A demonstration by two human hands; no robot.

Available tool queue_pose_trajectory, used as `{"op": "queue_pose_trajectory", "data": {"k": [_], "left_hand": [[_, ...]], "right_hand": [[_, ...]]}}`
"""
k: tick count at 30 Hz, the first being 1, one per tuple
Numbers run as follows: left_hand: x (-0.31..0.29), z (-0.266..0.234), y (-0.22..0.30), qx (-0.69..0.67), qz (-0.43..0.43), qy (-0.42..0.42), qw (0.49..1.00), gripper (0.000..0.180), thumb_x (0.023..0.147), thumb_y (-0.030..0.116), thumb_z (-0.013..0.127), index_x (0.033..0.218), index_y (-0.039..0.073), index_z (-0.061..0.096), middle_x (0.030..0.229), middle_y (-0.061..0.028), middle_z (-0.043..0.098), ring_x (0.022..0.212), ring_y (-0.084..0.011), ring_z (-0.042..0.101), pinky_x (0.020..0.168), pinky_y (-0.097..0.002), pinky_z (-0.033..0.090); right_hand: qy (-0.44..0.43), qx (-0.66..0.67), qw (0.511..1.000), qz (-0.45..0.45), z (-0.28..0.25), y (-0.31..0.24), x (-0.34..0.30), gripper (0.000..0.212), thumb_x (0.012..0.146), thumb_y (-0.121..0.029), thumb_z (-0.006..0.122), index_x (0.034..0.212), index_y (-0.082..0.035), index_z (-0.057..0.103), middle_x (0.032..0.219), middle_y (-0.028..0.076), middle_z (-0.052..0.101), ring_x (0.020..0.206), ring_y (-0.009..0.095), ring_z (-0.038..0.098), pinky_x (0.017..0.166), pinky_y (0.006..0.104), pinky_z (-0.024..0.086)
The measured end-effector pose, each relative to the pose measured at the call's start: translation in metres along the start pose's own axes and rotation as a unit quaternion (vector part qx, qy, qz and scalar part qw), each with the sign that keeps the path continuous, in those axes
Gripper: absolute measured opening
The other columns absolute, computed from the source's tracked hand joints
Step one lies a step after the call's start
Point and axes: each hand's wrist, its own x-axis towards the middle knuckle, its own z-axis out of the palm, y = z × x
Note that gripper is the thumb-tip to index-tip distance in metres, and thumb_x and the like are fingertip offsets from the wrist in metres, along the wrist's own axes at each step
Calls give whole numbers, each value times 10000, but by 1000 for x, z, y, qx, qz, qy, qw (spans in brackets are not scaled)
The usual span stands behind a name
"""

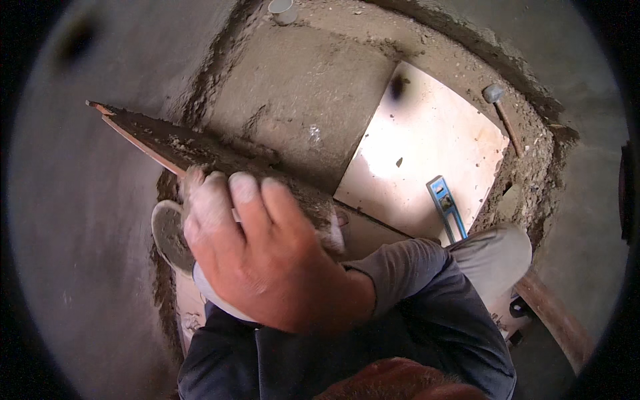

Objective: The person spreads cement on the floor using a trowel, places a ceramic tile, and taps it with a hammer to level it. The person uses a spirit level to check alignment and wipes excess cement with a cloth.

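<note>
My right hand (267, 260), dusty at the fingertips, curls over the near edge of a tilted tile (143, 145). The tile's thin reddish edge rises to the left, and its mortar-smeared face looks away from me. Just right of my fingers is a blurred pale streak (335, 233) I cannot make out. My left hand does not show. Past the tilted tile lies a bed of smoothed grey mortar (300, 80). A pale tile (427, 143) lies flat to its right, with a short blue spirit level (447, 208) on it.
A mallet (505, 117) lies on rough rubble at the right. A pale cup-like container (283, 11) stands at the far end. Raised grey concrete (87, 213) borders the left side. My grey-clad knee (497, 257) is near the level; a wooden piece (555, 320) lies at the lower right.
</note>
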Motion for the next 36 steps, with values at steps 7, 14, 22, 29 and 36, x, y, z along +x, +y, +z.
{"op": "queue_pose_trajectory", "data": {"k": [7,14,22,29,36], "left_hand": [[182,-93,-39,-364,6,22,931,478,1079,390,445,1319,-9,552,1274,-124,611,1169,-244,584,990,-387,458],[207,-67,-42,-542,-26,-51,838,459,1069,365,536,1358,8,543,1283,-89,576,1131,-207,564,1024,-411,452],[227,-70,-14,-676,-49,-114,726,328,1047,277,599,1251,21,581,1112,-67,656,1027,-176,625,903,-330,489],[250,-142,117,-696,24,-70,714,342,1074,219,524,1294,-40,561,1232,-126,653,1160,-237,620,1012,-362,488],[337,-96,275,-789,87,-135,593,313,1042,266,598,1222,10,601,1194,-101,672,1099,-224,638,955,-392,518]], "right_hand": [[-94,80,991,58,-35,-1,-26,195,852,-190,574,894,-17,653,935,133,550,862,263,558,715,337,393],[-123,325,910,228,-38,87,-56,324,900,-252,725,956,20,557,893,195,517,802,371,564,715,450,461],[-23,295,908,296,-15,94,-117,271,912,-212,748,896,40,651,807,156,588,690,240,575,617,378,460],[124,223,909,330,-89,161,-73,345,939,-300,730,1092,9,716,1020,114,722,882,201,684,803,335,546],[211,196,941,178,-183,307,-6,513,996,-373,659,1368,-31,566,1225,58,680,1106,167,614,966,341,471]]}}
